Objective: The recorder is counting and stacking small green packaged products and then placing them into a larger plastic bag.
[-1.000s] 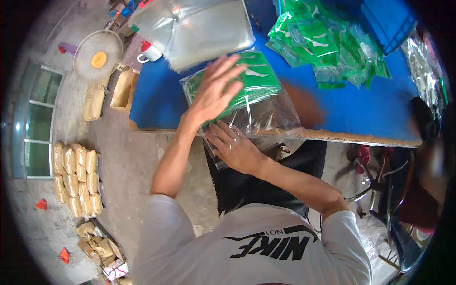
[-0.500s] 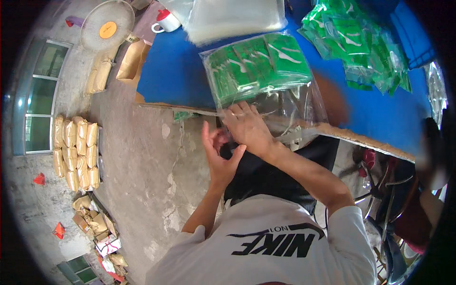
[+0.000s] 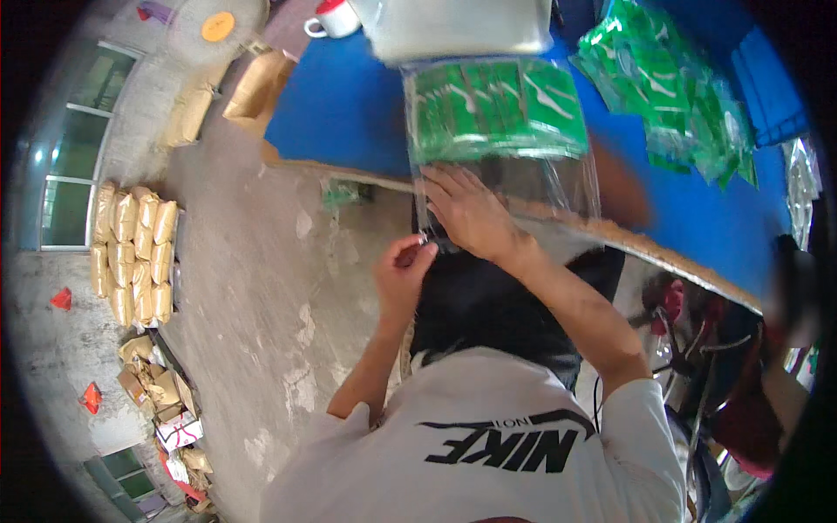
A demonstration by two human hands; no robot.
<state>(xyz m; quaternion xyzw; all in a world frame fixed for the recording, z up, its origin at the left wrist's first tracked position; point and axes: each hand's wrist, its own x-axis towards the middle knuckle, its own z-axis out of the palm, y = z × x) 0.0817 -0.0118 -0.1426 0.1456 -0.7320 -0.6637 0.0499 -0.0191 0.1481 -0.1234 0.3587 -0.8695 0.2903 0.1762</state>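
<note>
A clear plastic bag lies on the blue table, its near part hanging over the front edge. Several green packets with white marks sit side by side in its far end. My right hand rests on the bag's near left part, fingers stretched out flat. At the bag's near left corner, below the table edge, my left hand is closed, thumb and forefinger pinched on the plastic.
Beyond the bag is a stack of clear plastic bags, with a red-and-white mug to its left. A heap of green packets covers the table's right side. Another person's arm shows at far right. Tan sacks stand by the left wall.
My left hand has gone from spread fingers to a pinch at the bag's corner. The bag lies straighter and flatter. My right hand stays on it. The whole view has shifted slightly.
</note>
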